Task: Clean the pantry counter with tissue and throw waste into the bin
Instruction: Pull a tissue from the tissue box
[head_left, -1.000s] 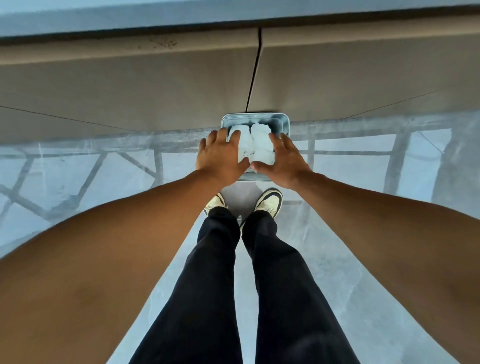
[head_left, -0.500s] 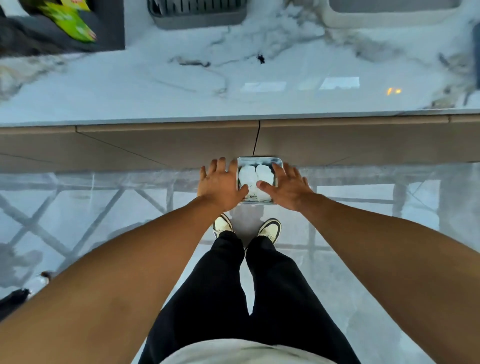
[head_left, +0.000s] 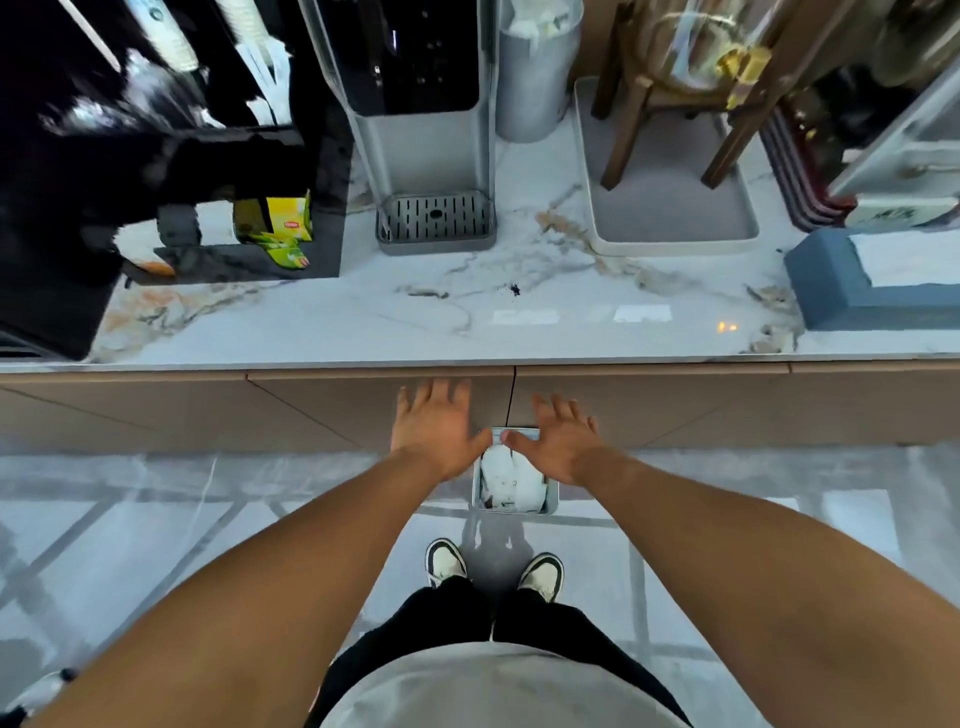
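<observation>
Half a second ago both hands were cupped around the bin, thumbs hooked over its rim; now the left hand (head_left: 435, 427) and the right hand (head_left: 558, 441) have lifted clear of it, fingers (head_left: 439, 395) spread wide and released, grasping nothing. The view has also swung upward, so the whole marble table (head_left: 363, 322) is in sight instead of only its front edge. My reading is that the waste has been dropped and the person is straightening up from the bin.

The bin (head_left: 514, 506) stands on the floor against the cupboard front below the table, just ahead of the shoes. White crumpled tissue (head_left: 506, 475) fills it. The bin's far rim sits under the two thumbs, which nearly meet above it; the fingers themselves point past the bin toward the cupboard doors.

Above the bin, a small dark speck (head_left: 515, 289) lies on the table, so some wiping probably remains.
</observation>
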